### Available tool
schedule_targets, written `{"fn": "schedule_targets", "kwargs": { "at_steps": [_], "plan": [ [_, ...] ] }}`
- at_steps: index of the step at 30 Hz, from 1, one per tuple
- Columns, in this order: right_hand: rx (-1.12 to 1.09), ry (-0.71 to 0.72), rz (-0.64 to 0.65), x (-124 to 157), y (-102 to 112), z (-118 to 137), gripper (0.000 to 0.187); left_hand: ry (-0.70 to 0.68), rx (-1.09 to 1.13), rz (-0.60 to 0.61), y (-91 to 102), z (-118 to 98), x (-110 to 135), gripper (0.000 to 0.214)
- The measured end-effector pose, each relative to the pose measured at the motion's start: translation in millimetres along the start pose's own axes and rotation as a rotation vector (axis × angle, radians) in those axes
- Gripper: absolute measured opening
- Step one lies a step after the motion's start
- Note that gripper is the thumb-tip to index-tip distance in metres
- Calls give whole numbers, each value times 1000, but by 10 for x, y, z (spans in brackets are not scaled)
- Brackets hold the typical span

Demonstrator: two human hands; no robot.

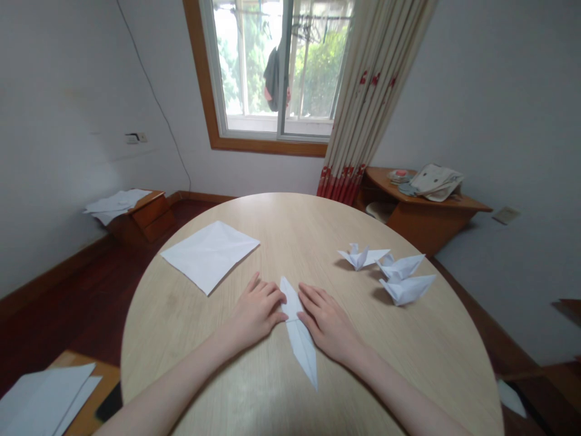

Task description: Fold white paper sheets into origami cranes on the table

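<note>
A long, narrow folded paper lies on the round table in front of me, pointed at both ends and crossed by a line near its middle. My left hand grips its left edge with the thumb and bent fingers. From the other side, my right hand holds the right edge, thumb tip near the crossing line and fingers close together along the upper half. The fingertips hide small parts of both edges.
On the round table, a square white sheet lies at left and several folded paper birds stand at right. White papers rest on a lower surface at bottom left. A wooden corner shelf stands beyond the table's right side.
</note>
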State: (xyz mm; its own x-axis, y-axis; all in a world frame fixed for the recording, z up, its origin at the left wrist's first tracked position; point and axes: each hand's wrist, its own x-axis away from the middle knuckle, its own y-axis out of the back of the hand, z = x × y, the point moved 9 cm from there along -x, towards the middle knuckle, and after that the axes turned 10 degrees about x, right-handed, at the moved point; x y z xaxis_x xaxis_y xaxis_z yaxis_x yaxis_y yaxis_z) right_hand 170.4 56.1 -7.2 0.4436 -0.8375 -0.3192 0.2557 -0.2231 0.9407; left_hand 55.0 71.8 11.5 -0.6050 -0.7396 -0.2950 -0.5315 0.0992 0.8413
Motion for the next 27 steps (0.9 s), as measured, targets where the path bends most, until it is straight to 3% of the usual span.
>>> {"fn": "schedule_targets", "kwargs": {
  "at_steps": [17, 27],
  "plan": [
    [-368, -61, 30, -4, -65, -96, 34, 16, -15, 16, -29, 21, 7, 17],
    [-510, -59, 31, -27, 59, 13, 34, 53, 77, -22, -12, 51, -4, 22]
  ]
}}
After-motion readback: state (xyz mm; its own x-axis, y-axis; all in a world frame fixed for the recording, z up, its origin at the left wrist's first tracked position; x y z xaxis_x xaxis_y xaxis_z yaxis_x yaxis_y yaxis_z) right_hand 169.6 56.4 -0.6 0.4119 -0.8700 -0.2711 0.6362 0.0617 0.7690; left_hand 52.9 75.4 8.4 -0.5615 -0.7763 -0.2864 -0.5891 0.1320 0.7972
